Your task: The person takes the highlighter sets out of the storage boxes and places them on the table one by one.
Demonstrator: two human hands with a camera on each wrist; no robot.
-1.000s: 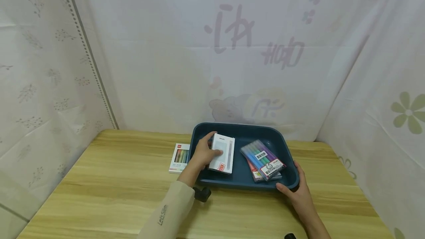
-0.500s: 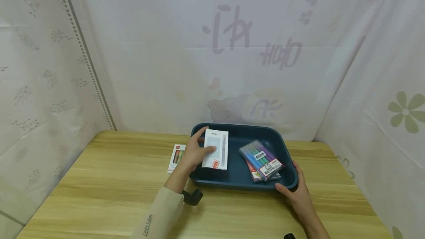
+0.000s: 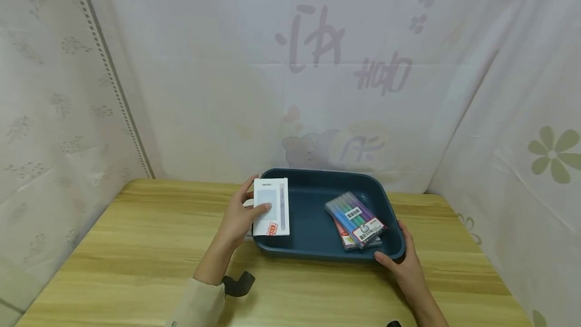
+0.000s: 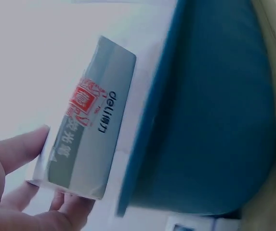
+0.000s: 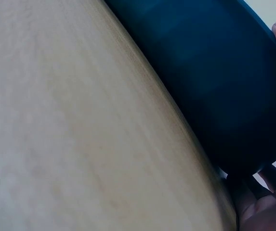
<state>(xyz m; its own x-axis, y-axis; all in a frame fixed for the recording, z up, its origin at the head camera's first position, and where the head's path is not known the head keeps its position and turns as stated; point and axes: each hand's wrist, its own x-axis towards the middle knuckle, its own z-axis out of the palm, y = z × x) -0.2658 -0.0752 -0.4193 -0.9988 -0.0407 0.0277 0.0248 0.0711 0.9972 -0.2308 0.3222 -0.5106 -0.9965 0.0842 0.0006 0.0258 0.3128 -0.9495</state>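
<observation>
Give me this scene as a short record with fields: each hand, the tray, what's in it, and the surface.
Left hand: left hand grips a white box, held over the tray's left rim
Right hand: right hand holds the tray's near right corner
Tray: dark blue tray, resting on the table
In tray: clear pen packs, stacked at the right side
Surface: wooden table
Backdrop: pale printed cloth on three sides
</observation>
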